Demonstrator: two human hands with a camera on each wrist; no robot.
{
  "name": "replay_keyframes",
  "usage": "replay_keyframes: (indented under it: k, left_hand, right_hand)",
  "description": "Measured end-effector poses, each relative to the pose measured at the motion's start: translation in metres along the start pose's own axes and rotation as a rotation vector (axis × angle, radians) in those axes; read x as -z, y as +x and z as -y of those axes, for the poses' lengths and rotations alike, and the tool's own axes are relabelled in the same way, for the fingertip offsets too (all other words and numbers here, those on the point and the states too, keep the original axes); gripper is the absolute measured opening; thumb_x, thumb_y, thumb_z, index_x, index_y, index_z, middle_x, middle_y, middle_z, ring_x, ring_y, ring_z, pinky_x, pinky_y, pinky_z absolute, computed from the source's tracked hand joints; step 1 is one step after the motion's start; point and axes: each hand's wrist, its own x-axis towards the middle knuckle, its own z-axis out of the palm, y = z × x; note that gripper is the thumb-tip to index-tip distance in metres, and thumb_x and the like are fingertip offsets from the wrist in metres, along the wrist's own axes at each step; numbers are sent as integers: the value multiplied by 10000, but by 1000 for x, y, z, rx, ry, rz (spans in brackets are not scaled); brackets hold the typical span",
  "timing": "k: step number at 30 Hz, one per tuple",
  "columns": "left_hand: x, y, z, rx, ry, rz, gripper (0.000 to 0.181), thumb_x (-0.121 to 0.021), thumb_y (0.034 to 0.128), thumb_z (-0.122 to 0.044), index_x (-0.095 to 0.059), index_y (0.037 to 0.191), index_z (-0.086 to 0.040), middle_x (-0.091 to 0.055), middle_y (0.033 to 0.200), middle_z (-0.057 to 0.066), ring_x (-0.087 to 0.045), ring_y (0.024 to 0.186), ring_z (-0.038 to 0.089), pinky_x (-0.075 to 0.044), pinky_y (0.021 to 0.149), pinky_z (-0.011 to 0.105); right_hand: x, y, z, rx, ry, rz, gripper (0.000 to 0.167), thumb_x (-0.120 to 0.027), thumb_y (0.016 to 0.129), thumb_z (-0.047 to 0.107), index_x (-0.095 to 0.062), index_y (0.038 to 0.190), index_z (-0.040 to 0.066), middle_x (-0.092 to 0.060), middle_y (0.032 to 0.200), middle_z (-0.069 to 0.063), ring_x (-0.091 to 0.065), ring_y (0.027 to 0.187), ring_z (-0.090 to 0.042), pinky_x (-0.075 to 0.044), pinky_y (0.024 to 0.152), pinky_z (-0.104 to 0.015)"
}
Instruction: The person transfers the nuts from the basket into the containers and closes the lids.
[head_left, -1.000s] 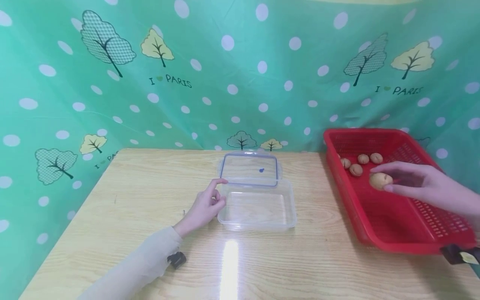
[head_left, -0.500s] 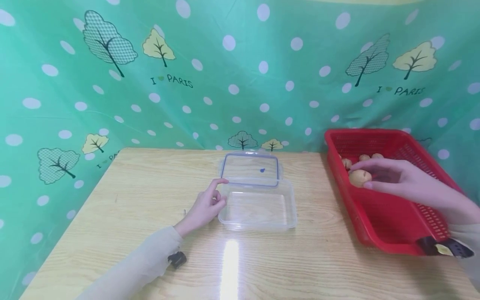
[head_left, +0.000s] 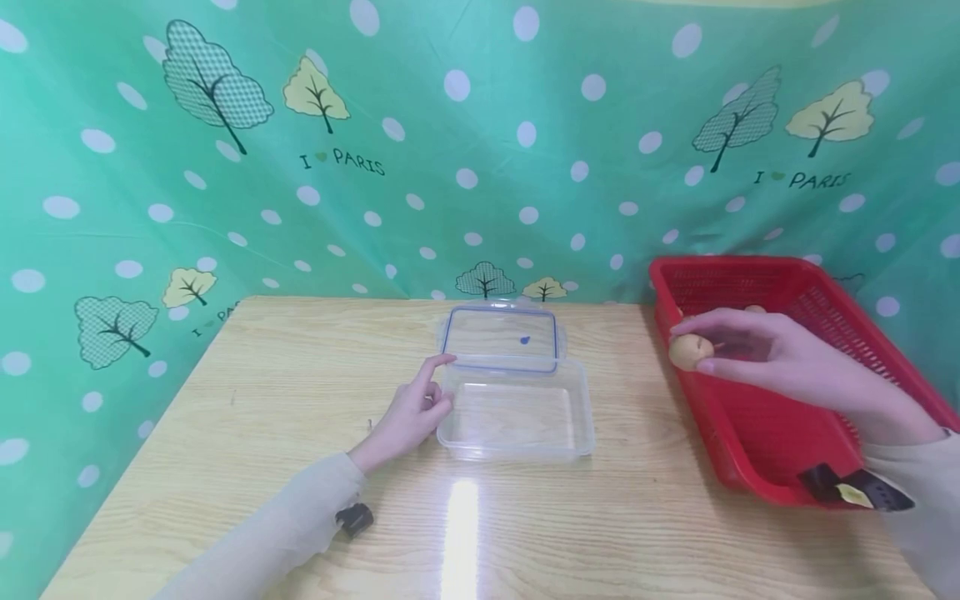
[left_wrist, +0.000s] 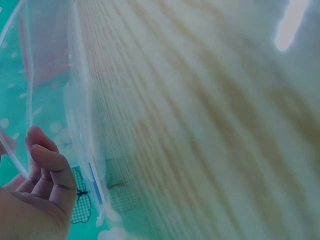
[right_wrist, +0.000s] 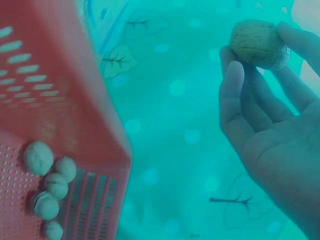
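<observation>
A clear plastic food container (head_left: 517, 421) stands mid-table. My left hand (head_left: 408, 412) holds its left rim, index finger at the back corner; in the left wrist view, the hand's (left_wrist: 45, 190) other fingers are curled outside the clear wall. My right hand (head_left: 780, 358) pinches a walnut (head_left: 690, 352) over the left rim of a red plastic basket (head_left: 720, 442). In the right wrist view, the walnut (right_wrist: 257, 44) sits between the fingertips. Several walnuts (right_wrist: 46, 205) lie in the basket, mostly hidden behind the hand in the head view.
A clear lid (head_left: 498, 333) with a blue seal lies behind the container. Wooden table (head_left: 285, 400) stretches around both, and a green polka-dot cloth (head_left: 420, 167) hangs along its back edge. The basket's raised wall stands between its walnuts and the container.
My right hand has carried the walnut leftward from above the basket's inside to its left rim. My left hand and the container have stayed put.
</observation>
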Motion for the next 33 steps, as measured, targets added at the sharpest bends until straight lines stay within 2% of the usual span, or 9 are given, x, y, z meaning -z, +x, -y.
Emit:
replay_keyframes:
  k: [7, 15, 18, 23, 25, 27, 29, 30, 33]
  left_hand:
    - [2, 0, 0, -9, 38, -14, 539, -560, 927, -22, -353, 1421, -83, -516, 689, -3, -399, 434, 35, -360, 396, 187]
    - [4, -1, -3, -1, 77, 11, 563, -552, 973, -89, -300, 1477, -93, -552, 806, 24, -427, 431, 57, -409, 387, 236]
    - [5, -2, -4, 5, 118, 51, 643, -567, 975, -173, -237, 1524, -112, -552, 951, 78, -504, 592, 90, -479, 514, 264]
    - [4, -5, -1, 31, 220, 162, 823, -586, 951, -307, -60, 1568, -168, -486, 1118, 141, -468, 843, 176, -478, 690, 334]
    - [3, -6, 0, 46, 228, 195, 860, -579, 953, -318, 15, 1566, -210, -448, 1304, 181, -497, 1033, 241, -492, 843, 414]
    - [3, -7, 0, 45, 218, 216, 878, -574, 957, -301, 61, 1559, -221, -299, 1494, 202, -405, 1268, 326, -397, 1019, 493]
    - [4, -7, 0, 43, 200, 227, 888, -572, 962, -279, 87, 1554, -218, -99, 1585, 175, -216, 1405, 349, -233, 1120, 505]
    - [4, -7, -1, 43, 195, 236, 891, -568, 965, -275, 101, 1550, -214, -30, 1594, 153, -120, 1430, 328, -153, 1139, 487]
    - [4, -6, -2, 37, 189, 247, 900, -568, 966, -249, 118, 1545, -179, -5, 1586, 187, -95, 1431, 343, -121, 1146, 476]
  right_hand:
    - [-7, 8, 14, 43, 46, 39, 431, -708, 869, 51, -610, 1273, 165, -661, 1106, 2, -628, 952, -161, -537, 773, -221]
    - [-20, 21, 23, -6, 114, 99, 402, -681, 909, 131, -586, 1295, 195, -604, 1209, -14, -618, 1022, -174, -551, 802, -279]
    - [-25, 25, 23, -16, 130, 115, 392, -682, 910, 152, -587, 1289, 187, -609, 1200, -15, -619, 1019, -185, -552, 807, -293]
    - [-31, 29, 21, 5, 145, 128, 386, -686, 907, 139, -595, 1282, 145, -608, 1195, -33, -615, 1016, -193, -558, 804, -307]
    - [-33, 30, 20, 14, 145, 131, 383, -684, 908, 136, -599, 1281, 139, -609, 1197, -35, -614, 1018, -191, -557, 807, -305]
    - [-34, 31, 19, 14, 149, 134, 385, -688, 904, 133, -601, 1279, 146, -607, 1200, -31, -614, 1019, -190, -558, 806, -305]
    - [-36, 32, 19, 22, 149, 139, 387, -690, 901, 129, -601, 1277, 152, -605, 1202, -31, -615, 1013, -195, -560, 803, -312]
    - [-36, 32, 19, 26, 148, 141, 388, -691, 900, 129, -600, 1276, 154, -605, 1202, -27, -613, 1014, -196, -560, 804, -316]
    - [-40, 34, 18, 32, 146, 151, 386, -690, 900, 134, -598, 1274, 170, -601, 1207, -17, -601, 1024, -204, -557, 808, -317]
